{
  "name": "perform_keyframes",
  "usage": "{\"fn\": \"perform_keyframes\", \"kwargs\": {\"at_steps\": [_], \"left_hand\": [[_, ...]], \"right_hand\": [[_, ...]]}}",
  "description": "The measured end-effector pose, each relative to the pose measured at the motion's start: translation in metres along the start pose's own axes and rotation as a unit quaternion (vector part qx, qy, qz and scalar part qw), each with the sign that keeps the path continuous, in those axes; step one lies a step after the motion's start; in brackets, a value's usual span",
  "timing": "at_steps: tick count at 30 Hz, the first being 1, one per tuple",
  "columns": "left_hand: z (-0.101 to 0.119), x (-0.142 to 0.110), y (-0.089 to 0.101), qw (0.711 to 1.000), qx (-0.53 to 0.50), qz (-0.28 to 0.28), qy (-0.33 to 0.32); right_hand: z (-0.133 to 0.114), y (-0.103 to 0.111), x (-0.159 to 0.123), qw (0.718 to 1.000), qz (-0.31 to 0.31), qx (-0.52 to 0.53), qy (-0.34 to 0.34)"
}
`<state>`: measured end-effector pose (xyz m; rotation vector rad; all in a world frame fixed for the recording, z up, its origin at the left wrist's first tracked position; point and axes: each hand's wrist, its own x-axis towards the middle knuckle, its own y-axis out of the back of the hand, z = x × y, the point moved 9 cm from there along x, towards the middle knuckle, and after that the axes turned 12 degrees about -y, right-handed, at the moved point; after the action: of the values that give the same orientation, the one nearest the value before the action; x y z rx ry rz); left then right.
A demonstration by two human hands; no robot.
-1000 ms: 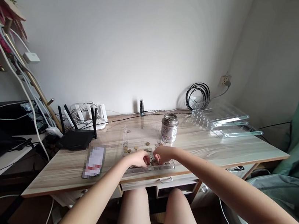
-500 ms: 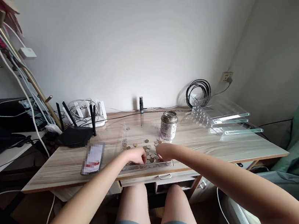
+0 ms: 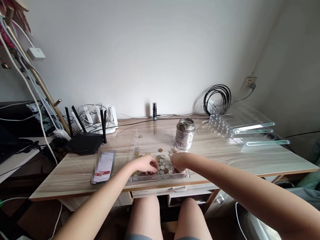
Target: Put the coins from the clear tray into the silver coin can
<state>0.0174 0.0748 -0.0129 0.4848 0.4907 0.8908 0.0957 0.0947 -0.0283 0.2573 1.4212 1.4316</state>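
Observation:
Several silver and brassy coins lie spread in a shallow clear plastic tray near the desk's front edge. Over the coins at the tray's left side is my left hand, its fingers loosely bent and a little apart, with fingertips down at the coins. My right hand reaches into the right side of the tray; its wrist is bent and most of its fingers are hidden. A patterned round tin stands upright just behind my right hand.
A phone lies left of the tray, in front of a black router. Clear stacked trays stand at the back right beside a coiled black cable. A small dark bottle is by the wall.
My left hand has loosened from a tighter curl, its fingers now stretched more to the right. My right hand stays over the tray's right side. The view has shifted slightly left.

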Motion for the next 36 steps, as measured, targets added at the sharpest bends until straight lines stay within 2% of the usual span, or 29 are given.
{"fn": "perform_keyframes", "kwargs": {"at_steps": [3,5,11,13,16,19,21,23,25,27,29,31,33,36], "left_hand": [[-0.003,0.002,0.015,0.988,-0.114,0.107,-0.006],[-0.007,0.003,0.021,0.968,-0.198,0.153,0.003],[-0.018,0.006,0.023,0.908,-0.371,0.194,0.007],[-0.024,0.007,0.023,0.877,-0.42,0.232,0.011],[-0.031,0.009,0.013,0.812,-0.514,0.273,0.046],[-0.021,0.018,-0.008,0.766,-0.601,0.219,0.069],[-0.015,0.02,-0.009,0.74,-0.634,0.215,0.063],[-0.02,0.015,0.005,0.697,-0.658,0.281,0.041],[-0.032,0.002,0.025,0.645,-0.67,0.366,0.017],[-0.044,-0.012,0.04,0.622,-0.671,0.403,0.008],[-0.052,-0.025,0.05,0.617,-0.672,0.41,0.008],[-0.056,-0.034,0.055,0.615,-0.676,0.405,0.009],[-0.057,-0.037,0.056,0.615,-0.679,0.401,0.011],[-0.055,-0.035,0.052,0.62,-0.678,0.395,0.014]], "right_hand": [[0.0,0.0,0.004,1.0,-0.014,-0.007,-0.011],[-0.001,0.001,0.005,1.0,-0.021,-0.01,-0.014],[-0.004,0.001,0.003,0.999,-0.03,0.002,-0.012],[0.0,0.009,-0.002,1.0,-0.013,0.022,-0.01],[0.006,0.036,-0.009,0.997,0.037,0.07,-0.005],[0.006,0.076,-0.014,0.979,0.105,0.173,0.009],[0.002,0.099,-0.016,0.958,0.147,0.244,0.019],[-0.001,0.115,-0.018,0.935,0.208,0.288,0.018],[0.0,0.121,-0.022,0.903,0.285,0.32,-0.004],[-0.005,0.109,-0.02,0.892,0.299,0.339,-0.025],[-0.023,0.083,-0.009,0.915,0.234,0.329,-0.014],[-0.045,0.061,0.0,0.936,0.173,0.305,0.03],[-0.063,0.053,0.004,0.941,0.157,0.291,0.08],[-0.079,0.054,0.006,0.943,0.127,0.272,0.141]]}}
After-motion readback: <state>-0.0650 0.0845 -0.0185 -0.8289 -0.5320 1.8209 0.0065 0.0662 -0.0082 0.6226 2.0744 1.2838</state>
